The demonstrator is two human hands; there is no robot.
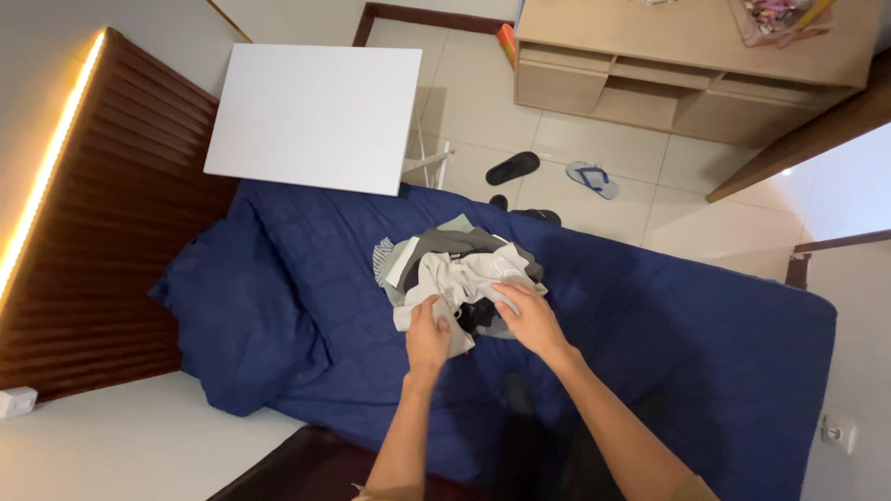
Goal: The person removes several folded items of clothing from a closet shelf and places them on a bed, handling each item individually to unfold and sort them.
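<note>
A heap of crumpled clothes (pixel 461 269) in grey, white and black lies in the middle of a bed with a dark blue cover (pixel 668 315). My left hand (pixel 427 336) grips the near edge of a pale grey garment (pixel 445 278) in the heap. My right hand (pixel 527 315) rests on the same pale cloth at the heap's right side, its fingers closed on a fold. Both forearms reach in from the bottom of the view.
A dark blue pillow (pixel 237 315) lies left of the heap by a brown slatted headboard (pixel 102 204). A white tabletop (pixel 316 116) stands beyond the bed. Sandals (pixel 594 178) lie on the tiled floor before a wooden cabinet (pixel 687 65).
</note>
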